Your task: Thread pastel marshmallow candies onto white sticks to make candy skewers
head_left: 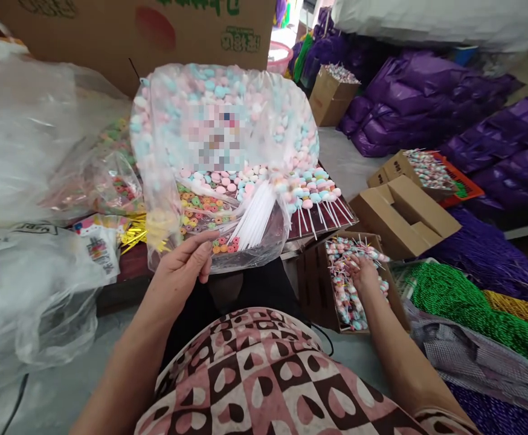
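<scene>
My left hand (183, 263) hovers at the front edge of a clear plastic bag (250, 261), index finger extended and thumb close beside it, with nothing visible in it. My right hand (364, 273) reaches low to the right, fingers apart, over a cardboard box of wrapped marshmallow skewers (350, 305); its fingertips are partly lost among them. In front of me lie white sticks (257, 217), colourful ring candies (207, 211) and loose pink and blue marshmallows (225, 180). Finished-looking marshmallow skewers (316, 187) rest in a row at the table's right corner, sticks pointing toward me.
A large bag of marshmallows (168, 115) stands behind the sticks. Gold twist ties (135, 232) and clear bags (32, 290) lie left. To the right are an open carton (406, 214), green tinsel-like bundles (467, 302) and purple sacks (409, 99). A big carton (110, 36) backs the table.
</scene>
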The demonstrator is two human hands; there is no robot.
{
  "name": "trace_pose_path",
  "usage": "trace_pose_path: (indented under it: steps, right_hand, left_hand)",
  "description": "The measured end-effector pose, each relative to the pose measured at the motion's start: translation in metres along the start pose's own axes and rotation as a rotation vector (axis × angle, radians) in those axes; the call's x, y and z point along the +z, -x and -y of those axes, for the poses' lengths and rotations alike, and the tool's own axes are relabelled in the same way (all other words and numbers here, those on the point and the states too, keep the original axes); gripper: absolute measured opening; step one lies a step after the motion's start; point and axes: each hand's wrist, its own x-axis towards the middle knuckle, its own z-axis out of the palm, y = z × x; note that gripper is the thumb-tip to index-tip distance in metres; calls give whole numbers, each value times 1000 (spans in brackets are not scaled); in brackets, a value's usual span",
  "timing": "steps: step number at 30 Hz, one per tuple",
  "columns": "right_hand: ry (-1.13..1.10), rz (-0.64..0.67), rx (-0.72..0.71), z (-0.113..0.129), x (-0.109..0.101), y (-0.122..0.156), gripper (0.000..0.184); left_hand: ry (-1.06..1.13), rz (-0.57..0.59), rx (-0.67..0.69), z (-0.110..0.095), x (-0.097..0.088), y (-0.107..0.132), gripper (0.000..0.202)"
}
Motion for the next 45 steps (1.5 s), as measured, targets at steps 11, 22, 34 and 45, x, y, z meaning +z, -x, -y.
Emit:
trace_pose_path:
  steps: [11,22,34,45]
  right_hand:
    - [-155,51,-399,68,51,41,39]
    - [108,911,-541,69,158,197,13]
    - [399,1261,-552,35,190,240,18]
    - [452,1223,-450,24,183,239,22]
  left_hand:
    - [52,-45,-90,4,-11,2,41]
    - [14,-16,-141,11,-18,13,42]
    - [-518,-498,98,22,-85,14,28]
    - [-1306,-666,-146,37,-157,-25,36]
